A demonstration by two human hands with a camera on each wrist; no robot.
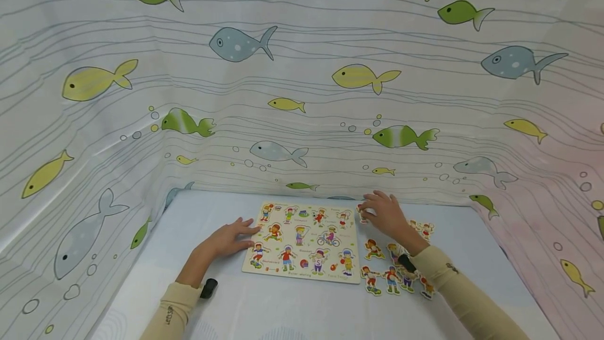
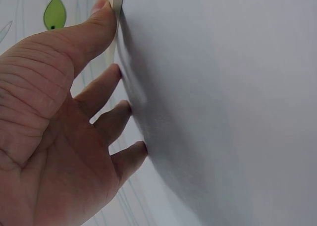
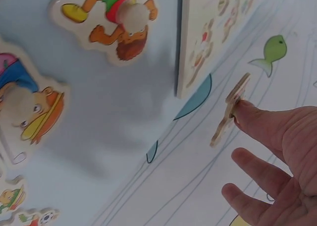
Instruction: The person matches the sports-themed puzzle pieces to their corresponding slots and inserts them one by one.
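A wooden peg puzzle board (image 1: pixel 283 237) printed with sports figures lies flat on the table. My left hand (image 1: pixel 231 238) rests at its left edge, thumb (image 2: pixel 99 25) against the rim and the other fingertips spread on the tabletop. Just off the board's upper right corner, my right hand (image 1: pixel 389 219) holds a small puzzle piece (image 3: pixel 230 107) up above the table. Thumb and fingertips pinch it, and the piece appears edge-on in the right wrist view. Below that hand lie loose pieces, among them a running figure (image 1: pixel 374 249) and a capped figure (image 3: pixel 25 102) with round knobs.
More loose pieces lie right of the board, such as a skateboarder (image 1: pixel 370 279) and a red-and-blue figure (image 1: pixel 391 279). The right forearm (image 1: pixel 453 277) partly covers the group. A fish-patterned sheet (image 1: pixel 321 135) rises behind the table and along both sides.
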